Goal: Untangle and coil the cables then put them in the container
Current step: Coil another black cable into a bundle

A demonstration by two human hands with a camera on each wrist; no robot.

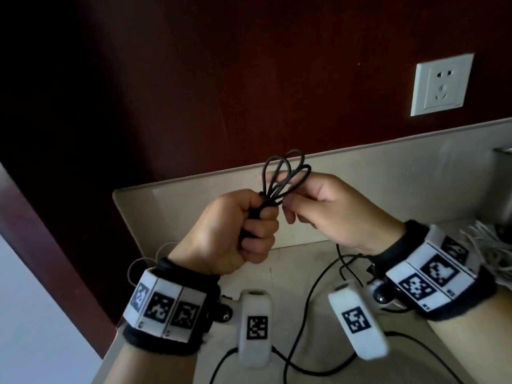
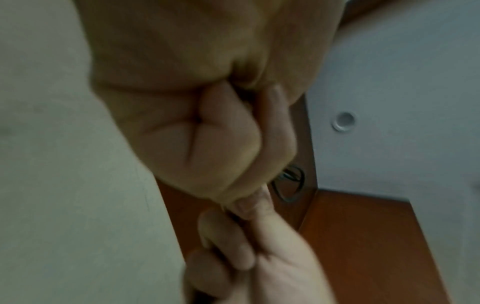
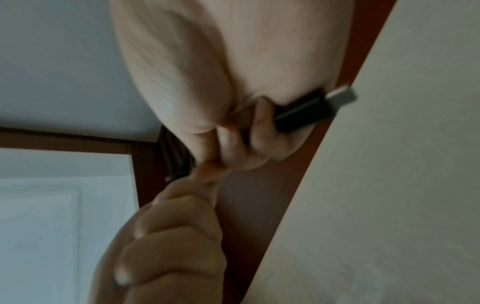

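In the head view my left hand [image 1: 235,234] is a fist that grips a coiled black cable [image 1: 273,189] above the counter, with several loops sticking up out of it. My right hand [image 1: 327,209] is just to its right, its curled fingers touching the loops. The right wrist view shows my right hand [image 3: 233,115] holding the cable's black USB plug [image 3: 311,111] in its curled fingers, with my left hand [image 3: 166,236] below. In the left wrist view my left hand [image 2: 202,127] is clenched, and one cable loop [image 2: 288,185] peeks out beside it.
More black cables [image 1: 310,300] trail over the beige counter [image 1: 291,267] under my wrists. A heap of white cables [image 1: 487,245] lies at the right, and thin white loops [image 1: 144,261] at the left edge. A metal vessel [image 1: 502,184] stands far right. A wall socket [image 1: 440,84] is above.
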